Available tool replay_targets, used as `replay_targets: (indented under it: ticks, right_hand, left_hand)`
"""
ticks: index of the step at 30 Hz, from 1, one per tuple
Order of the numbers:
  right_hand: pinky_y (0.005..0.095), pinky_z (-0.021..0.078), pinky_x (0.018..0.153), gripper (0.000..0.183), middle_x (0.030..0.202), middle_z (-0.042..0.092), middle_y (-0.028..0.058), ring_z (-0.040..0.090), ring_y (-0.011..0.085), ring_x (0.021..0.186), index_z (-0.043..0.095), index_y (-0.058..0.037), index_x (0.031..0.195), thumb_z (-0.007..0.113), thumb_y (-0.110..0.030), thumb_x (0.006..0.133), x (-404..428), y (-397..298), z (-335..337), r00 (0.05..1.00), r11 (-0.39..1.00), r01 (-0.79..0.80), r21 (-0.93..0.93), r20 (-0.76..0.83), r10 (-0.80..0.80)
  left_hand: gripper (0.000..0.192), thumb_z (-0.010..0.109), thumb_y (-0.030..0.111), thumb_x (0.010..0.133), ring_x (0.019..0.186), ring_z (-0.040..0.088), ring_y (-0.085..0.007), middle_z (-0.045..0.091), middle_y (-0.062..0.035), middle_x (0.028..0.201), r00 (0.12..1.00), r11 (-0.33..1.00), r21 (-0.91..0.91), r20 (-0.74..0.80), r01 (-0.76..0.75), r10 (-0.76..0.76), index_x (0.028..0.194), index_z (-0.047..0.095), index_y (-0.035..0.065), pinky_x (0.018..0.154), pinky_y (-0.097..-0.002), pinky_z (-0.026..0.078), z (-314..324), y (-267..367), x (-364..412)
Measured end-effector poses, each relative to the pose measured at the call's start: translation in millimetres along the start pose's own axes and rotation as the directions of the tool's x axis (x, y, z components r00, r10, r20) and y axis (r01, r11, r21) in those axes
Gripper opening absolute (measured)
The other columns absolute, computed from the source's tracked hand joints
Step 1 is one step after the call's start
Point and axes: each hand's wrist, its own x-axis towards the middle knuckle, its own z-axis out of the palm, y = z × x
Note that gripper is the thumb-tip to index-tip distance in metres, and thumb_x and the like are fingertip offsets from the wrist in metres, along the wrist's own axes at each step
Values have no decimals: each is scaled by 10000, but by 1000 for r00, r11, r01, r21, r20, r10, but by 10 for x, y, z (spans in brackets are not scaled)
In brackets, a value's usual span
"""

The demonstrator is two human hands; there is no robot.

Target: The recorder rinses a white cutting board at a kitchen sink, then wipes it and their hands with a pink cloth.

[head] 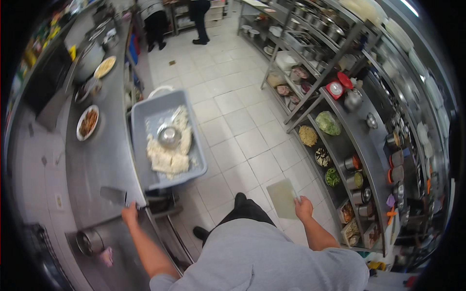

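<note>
My left hand (130, 214) grips the dark handle of a broad-bladed cleaver (113, 195) at the edge of the stainless steel counter (105, 163). The blade points left over the counter top. Down at my right side, my right hand (303, 208) holds a thin, pale cutting board (282, 199) by its edge, above the tiled floor. Ahead and to the left is a grey plastic tub (198, 145) beside the counter. Inside it lie cooked rice (169, 160), partly in slabs, and a metal bowl (169, 136).
An oval plate of food (87, 123) and a large pot (89, 60) stand on the left counter. Shelving (320, 120) on my right holds vegetables, tins and a red scale (334, 89). Two people (199, 20) stand far ahead on the tiled floor (233, 123).
</note>
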Motion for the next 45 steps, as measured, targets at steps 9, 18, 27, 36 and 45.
replay_targets:
  ticks: [9,18,27,36,45]
  right_hand:
    - [534,569,965,364,1170,752,221,724,446,1079,770,5,1184,703,-312,1018,1306,345,130,976,976,-216,35,-11,217]
    - [543,565,949,317,1138,757,224,715,462,1081,777,-36,1142,685,-319,1033,3808,-1007,375,981,950,-195,245,69,184]
    - [493,563,871,291,1036,757,233,736,442,977,783,-13,1092,720,-290,1030,6261,-2030,-405,969,908,31,419,-234,75]
    - [407,539,771,248,904,706,162,710,325,830,761,14,1054,721,-232,1048,7884,-2329,-884,890,799,15,601,-372,263]
    - [488,559,821,231,1032,737,180,710,447,959,764,-12,1075,753,-231,1001,10822,-3036,-828,980,864,143,483,-193,-54]
  left_hand:
    - [170,669,261,916,610,589,-198,578,-37,733,804,230,-779,513,583,-300,896,560,132,551,-364,507,-397,778,-541]
    - [98,642,104,907,540,568,-183,561,-43,708,950,511,-849,257,134,177,934,553,72,493,-360,505,79,3386,-971]
    - [61,657,65,853,508,589,-178,613,-58,681,697,785,-617,584,49,415,891,615,43,473,-355,500,1672,7104,-111]
    - [134,719,94,875,500,623,-227,629,-106,665,536,934,-225,771,-277,344,871,652,-21,449,-412,518,4449,9889,879]
    - [316,722,117,917,866,796,-258,792,-146,1013,208,776,147,978,-614,-21,1215,764,22,666,-465,659,5822,9448,1452]
